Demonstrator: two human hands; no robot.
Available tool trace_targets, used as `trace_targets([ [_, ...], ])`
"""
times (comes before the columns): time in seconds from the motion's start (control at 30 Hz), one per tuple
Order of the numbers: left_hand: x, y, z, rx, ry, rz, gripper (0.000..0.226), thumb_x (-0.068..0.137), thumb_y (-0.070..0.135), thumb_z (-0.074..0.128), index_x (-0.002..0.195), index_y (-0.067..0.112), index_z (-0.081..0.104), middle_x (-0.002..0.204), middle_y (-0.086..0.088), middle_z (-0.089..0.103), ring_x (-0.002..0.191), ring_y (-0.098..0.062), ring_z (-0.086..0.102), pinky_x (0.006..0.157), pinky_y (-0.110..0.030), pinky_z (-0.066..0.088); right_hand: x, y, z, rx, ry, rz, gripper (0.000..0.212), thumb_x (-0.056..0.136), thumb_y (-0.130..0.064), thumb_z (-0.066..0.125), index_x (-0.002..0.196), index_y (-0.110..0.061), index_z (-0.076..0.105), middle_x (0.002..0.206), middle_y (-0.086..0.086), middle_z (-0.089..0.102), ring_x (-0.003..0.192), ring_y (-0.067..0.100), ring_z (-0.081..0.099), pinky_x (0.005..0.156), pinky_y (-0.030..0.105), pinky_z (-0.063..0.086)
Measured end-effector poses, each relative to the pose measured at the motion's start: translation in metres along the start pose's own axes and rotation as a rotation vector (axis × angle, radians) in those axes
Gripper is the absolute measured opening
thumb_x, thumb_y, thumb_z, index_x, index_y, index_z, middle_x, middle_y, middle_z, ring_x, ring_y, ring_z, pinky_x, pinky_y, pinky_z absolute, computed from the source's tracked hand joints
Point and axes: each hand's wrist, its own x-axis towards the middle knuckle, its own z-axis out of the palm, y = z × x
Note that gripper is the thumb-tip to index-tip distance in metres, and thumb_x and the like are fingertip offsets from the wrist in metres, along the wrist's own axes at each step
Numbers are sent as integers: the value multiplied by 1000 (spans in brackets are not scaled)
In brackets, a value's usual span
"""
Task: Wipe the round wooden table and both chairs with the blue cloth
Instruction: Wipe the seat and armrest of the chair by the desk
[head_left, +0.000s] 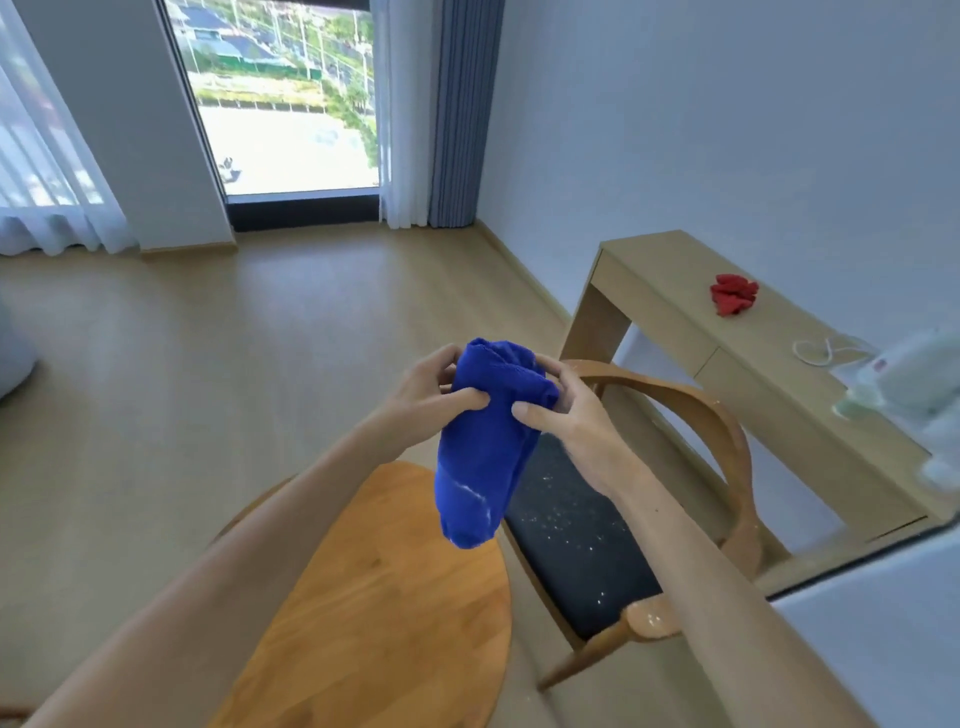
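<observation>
1. Here, the blue cloth (488, 447) is held in the air above the round wooden table (384, 613), bunched at the top and hanging down in a loose fold, with pale streaks near its lower end.
2. The left hand (426, 395) grips the cloth's upper left side, fingers curled behind and the thumb pressed on the front.
3. The right hand (566, 415) grips the upper right side likewise, thumb on the front and fingers wrapped round the back.
4. Just right of the table stands a chair (675, 467) with a curved wooden back; its dark seat (576, 545) is sprinkled with pale specks.
5. Beyond the chair, farther right of the table, a light wooden desk (691, 332) stands against the wall, bearing a red cloth (733, 293) and a white cord (821, 351).
6. Well beyond the table, a window (291, 104) with curtains (447, 114) shows an outdoor scene.
</observation>
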Motion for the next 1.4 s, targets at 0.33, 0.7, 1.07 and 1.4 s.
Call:
trace_targets([
  [0.33, 63, 9, 139, -44, -115, 34, 30, 85, 24, 71, 112, 25, 59, 106, -6, 66, 99, -22, 65, 85, -36, 57, -45, 36, -136, -25, 146, 39, 48, 80, -4, 73, 122, -20, 56, 114, 3, 68, 109, 24, 64, 90, 39, 54],
  [0.7, 124, -26, 342, -521, -123, -246, 47, 86, 15, 69, 130, 20, 51, 125, -9, 62, 114, -27, 62, 88, -45, 55, -85, 88, -333, 156, 29, 338, 72, 69, -30, 85, 131, -22, 49, 123, 6, 64, 111, 27, 63, 97, 50, 50],
  [1.07, 151, -111, 349, -409, 229, -449, 32, 86, 20, 70, 114, 26, 56, 112, 1, 68, 103, -16, 66, 82, -33, 58, -39, 155, -328, -182, -102, 389, 56, 84, -11, 70, 128, -33, 44, 114, -9, 64, 101, 4, 64, 83, 24, 55],
  [1.4, 200, -203, 345, -122, 196, -750, 31, 88, 31, 62, 115, 24, 50, 102, 5, 62, 86, -12, 63, 69, -25, 54, 15, 221, -355, -560, -71, 540, 59, 90, -10, 52, 143, -30, 35, 121, -23, 55, 107, -4, 54, 86, 9, 38],
])
